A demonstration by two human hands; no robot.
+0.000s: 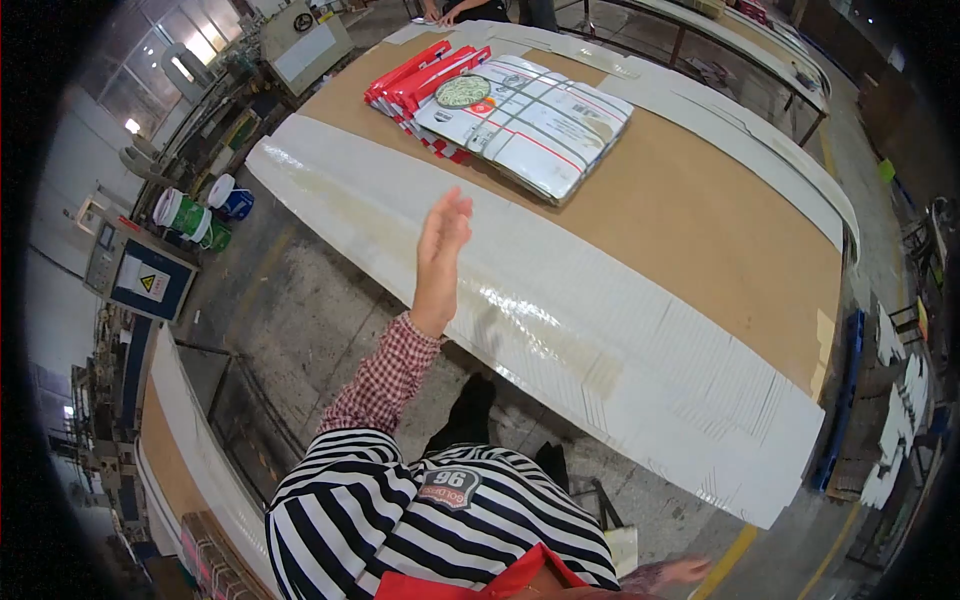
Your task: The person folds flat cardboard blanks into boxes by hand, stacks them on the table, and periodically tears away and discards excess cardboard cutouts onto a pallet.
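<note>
My left hand (443, 250) reaches over the near edge of the work table, fingers stretched out and seen edge-on, with nothing in it. Beyond its fingertips, apart from them, lies a strapped bundle of white printed flat packs (530, 125). Red printed packs (425, 80) stick out on the bundle's left side. Under my hand runs a white board strip (560, 320) with glossy clear tape along its middle. My right hand (687, 570) is low beside my body, away from the table, fingers extended and holding nothing visible.
Brown board (720, 260) covers the middle of the table. Buckets (185, 212) and a control cabinet (145, 270) stand at left. Another board-topped table (165, 440) is behind left. A person's hands (440, 14) show at the far edge. A blue pallet (838, 400) stands right.
</note>
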